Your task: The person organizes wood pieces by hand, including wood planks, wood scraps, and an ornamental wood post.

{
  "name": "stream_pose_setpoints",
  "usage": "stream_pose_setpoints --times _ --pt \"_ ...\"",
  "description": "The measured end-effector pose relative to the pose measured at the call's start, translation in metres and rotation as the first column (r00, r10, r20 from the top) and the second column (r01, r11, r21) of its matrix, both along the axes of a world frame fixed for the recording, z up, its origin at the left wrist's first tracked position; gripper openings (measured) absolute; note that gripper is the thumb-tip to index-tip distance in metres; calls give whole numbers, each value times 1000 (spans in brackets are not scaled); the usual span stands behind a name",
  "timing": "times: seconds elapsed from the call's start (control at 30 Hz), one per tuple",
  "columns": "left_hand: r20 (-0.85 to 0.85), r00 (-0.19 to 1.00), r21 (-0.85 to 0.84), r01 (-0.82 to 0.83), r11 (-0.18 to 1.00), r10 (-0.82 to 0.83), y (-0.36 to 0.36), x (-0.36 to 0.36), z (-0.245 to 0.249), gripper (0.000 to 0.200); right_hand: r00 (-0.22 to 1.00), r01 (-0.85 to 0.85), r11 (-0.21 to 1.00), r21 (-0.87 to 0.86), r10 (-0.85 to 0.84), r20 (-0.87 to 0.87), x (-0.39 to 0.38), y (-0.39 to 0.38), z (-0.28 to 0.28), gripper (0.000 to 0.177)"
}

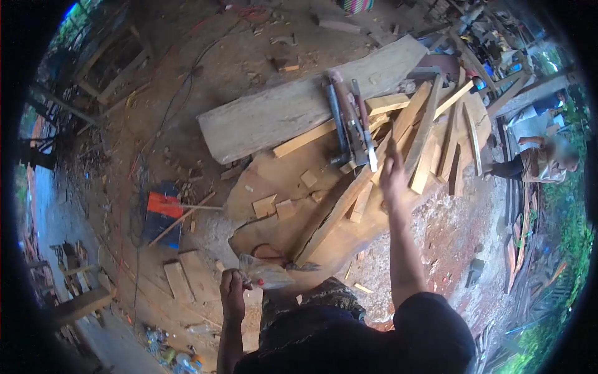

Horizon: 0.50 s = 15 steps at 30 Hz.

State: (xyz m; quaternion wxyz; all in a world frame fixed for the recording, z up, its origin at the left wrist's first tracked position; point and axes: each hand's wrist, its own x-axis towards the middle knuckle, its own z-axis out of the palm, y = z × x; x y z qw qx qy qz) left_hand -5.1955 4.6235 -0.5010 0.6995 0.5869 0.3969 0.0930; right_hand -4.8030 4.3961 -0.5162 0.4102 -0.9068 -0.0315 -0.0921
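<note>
My left hand (233, 288) is closed at the lower middle, by a clear plastic bag (269, 273) with a small red spot on it; the fingers appear pinched on the bag's edge. Stretched forward, my right hand (393, 177) is slightly blurred and lies over the edge of a long wooden plank (339, 209), its fingers seemingly around it. This plank slants across a large, flat wooden slab (255, 181). Just left of the right hand lie several long-handled tools (350, 121), which look like chisels. Loose wooden strips (427, 134) are heaped beyond and to the right.
A thick grey board (280, 103) lies behind the slab. Small wood offcuts (265, 206) rest on the slab's left part. On the ground at left is a black and red flat object (164, 212) with a stick across it. Another person (542, 162) is at far right.
</note>
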Motion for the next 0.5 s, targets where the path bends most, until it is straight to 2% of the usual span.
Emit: stream_pose_setpoints --times 0.03,0.07,0.1,0.13,0.17,0.2,0.23,0.27,0.37,0.43,0.47,0.5 --pt "-5 1000 7 -11 1000 11 1 -1 0 19 990 -86 993 81 77 117 -28 8 12 30" --pt "-9 1000 10 -16 1000 17 1 -1 -1 19 954 -132 989 -73 146 262 -37 -8 -35 35" --pt "14 1000 12 5 1000 -5 1 -1 0 19 934 -226 968 -109 247 257 -49 -10 -50 36" --pt "35 999 7 35 999 -35 0 0 -1 19 949 -242 938 -249 282 140 -61 -6 -47 35" --pt "34 999 -2 12 1000 -12 0 1 -3 18 939 -333 903 -274 345 -4 -64 1 -49 29" --pt "29 999 -7 -16 1000 16 0 0 -6 18 927 -368 868 -332 370 -60 -64 13 -45 28" --pt "-24 1000 41 13 999 -12 3 -2 -11 18 873 -440 810 -388 486 24 -54 19 -57 28" --pt "-14 1000 47 24 999 -23 2 1 -11 18 857 -458 790 -407 514 32 -45 33 -60 28" --pt "-15 1000 28 15 999 -15 -6 6 8 17 857 -430 784 -449 510 70 -28 59 -64 24" --pt "6 1000 2 29 1000 -29 -5 0 6 16 924 -279 779 -561 377 63 -26 71 -69 23" --pt "27 999 -30 32 999 -31 -6 -8 5 16 904 -199 783 -589 379 198 -19 64 -106 29" --pt "-27 998 -12 50 999 -50 -6 -10 6 15 978 -206 757 -620 152 -140 -22 69 -74 31"
